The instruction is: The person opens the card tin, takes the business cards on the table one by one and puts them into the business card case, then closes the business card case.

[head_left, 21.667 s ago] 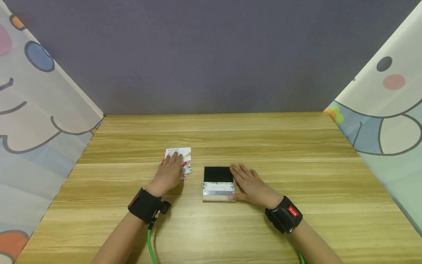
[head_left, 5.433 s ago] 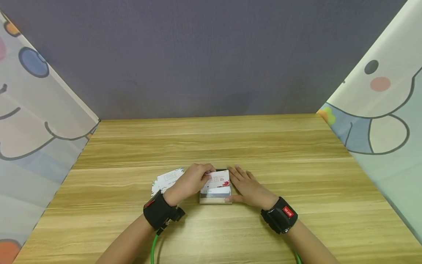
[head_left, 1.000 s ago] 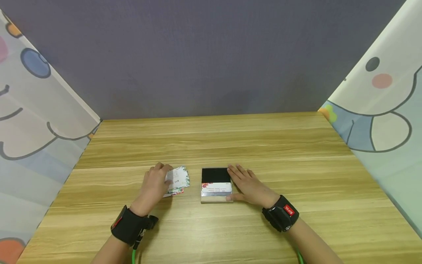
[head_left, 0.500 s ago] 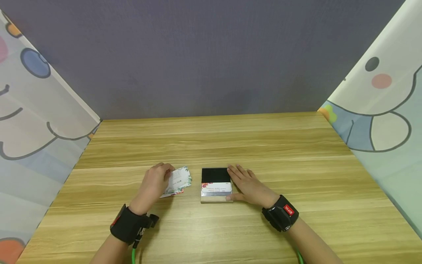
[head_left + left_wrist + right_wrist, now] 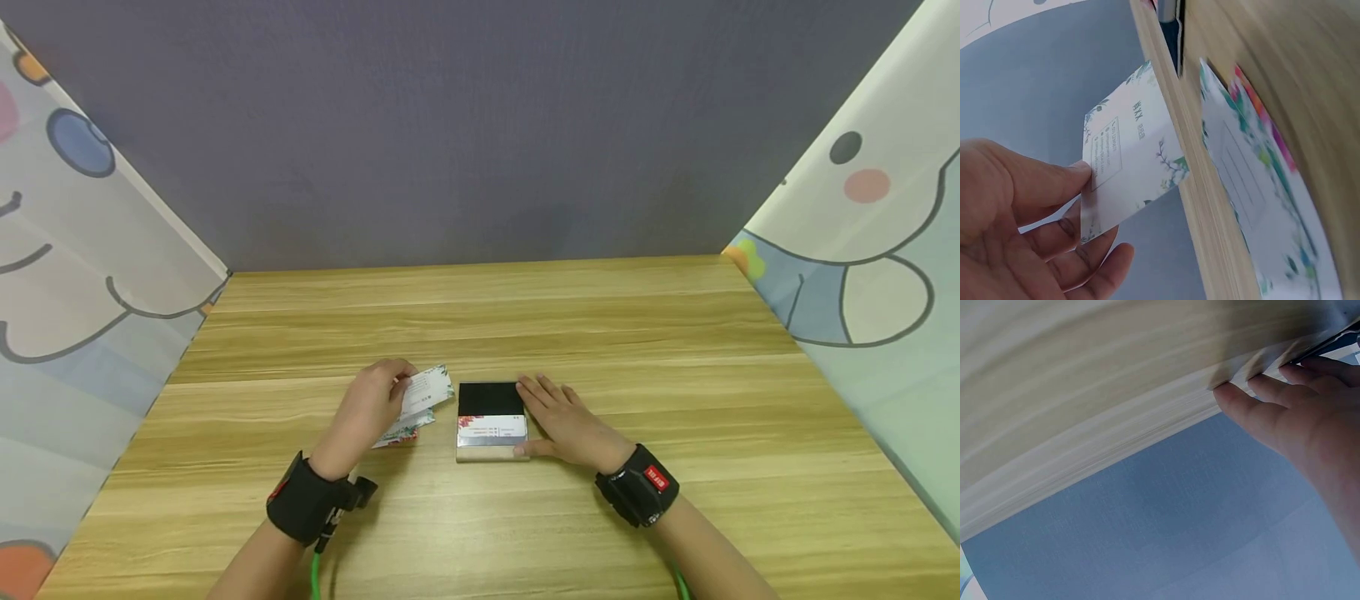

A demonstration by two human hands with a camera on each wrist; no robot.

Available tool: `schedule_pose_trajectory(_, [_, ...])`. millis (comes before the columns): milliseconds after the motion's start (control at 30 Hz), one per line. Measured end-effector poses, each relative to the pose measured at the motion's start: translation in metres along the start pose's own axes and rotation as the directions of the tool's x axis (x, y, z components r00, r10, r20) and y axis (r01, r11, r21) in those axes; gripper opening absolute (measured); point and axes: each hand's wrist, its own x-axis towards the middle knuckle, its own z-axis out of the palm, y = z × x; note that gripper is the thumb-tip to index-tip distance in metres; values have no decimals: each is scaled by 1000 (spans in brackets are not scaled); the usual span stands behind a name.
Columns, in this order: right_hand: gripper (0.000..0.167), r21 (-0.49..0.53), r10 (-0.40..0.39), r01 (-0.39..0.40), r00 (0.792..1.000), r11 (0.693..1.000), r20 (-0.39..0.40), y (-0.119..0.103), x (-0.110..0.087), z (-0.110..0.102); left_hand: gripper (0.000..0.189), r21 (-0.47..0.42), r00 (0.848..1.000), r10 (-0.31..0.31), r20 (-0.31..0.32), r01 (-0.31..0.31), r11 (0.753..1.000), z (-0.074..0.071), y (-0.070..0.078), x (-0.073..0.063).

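Between thumb and fingers my left hand [image 5: 369,405] pinches a white business card [image 5: 1129,147] with a leafy floral border and printed text. That card is held above the table, over a small pile of floral business cards [image 5: 1254,187]. To the right lies a business card holder [image 5: 492,454], black inside with a metallic front strip. A card with red flowers [image 5: 491,426] sits in its lower pocket. My right hand [image 5: 573,425] rests along the holder's right side, fingers straight, thumb at its lower right corner. In the right wrist view those fingertips touch the table.
The wooden table [image 5: 600,317] runs back to a dark grey panel [image 5: 480,133]. Cartoon-printed panels [image 5: 877,275] flank it on both sides. Each wrist wears a black strap [image 5: 637,485], and a green cable [image 5: 315,575] hangs from the left one.
The left hand has lifted one leafy card off the pile and shifted right toward the holder. Over the longer span, a red-flowered card replaced the green-leafed one atop the pocket. The right hand stayed put.
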Motion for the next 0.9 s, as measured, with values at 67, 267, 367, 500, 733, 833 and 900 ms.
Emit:
schedule_pose_trajectory(67, [87,-1,1,-1,1000,1000,2,0,0,0,14,-12,1000,2,6,-2,1000,1,4,2])
schedule_pose_trajectory(267, [87,-3,3,-3,1000,1000,-3,1,1,1,13,-29,1000,28,5,-28,999,6,14,7])
schedule_pose_trajectory(367, [88,-2,0,0,1000,1000,-4,1,1,1,13,-40,999,42,13,-41,998,9,20,9])
schedule_pose_trajectory(500, [88,-2,4,-4,1000,1000,0,1,1,1,12,-65,997,77,22,-75,995,13,29,11])
schedule_pose_trajectory(733, [88,-2,13,-13,1000,1000,5,1,1,1,12,-114,991,127,52,-121,986,22,41,16])
schedule_pose_trajectory(833, [88,-4,11,-11,1000,1000,0,0,1,1,12,-125,987,147,69,-138,983,26,44,18])
schedule_pose_trajectory(900, [89,-5,11,-11,1000,1000,-1,0,1,1,12,-136,983,166,79,-155,979,29,46,19])
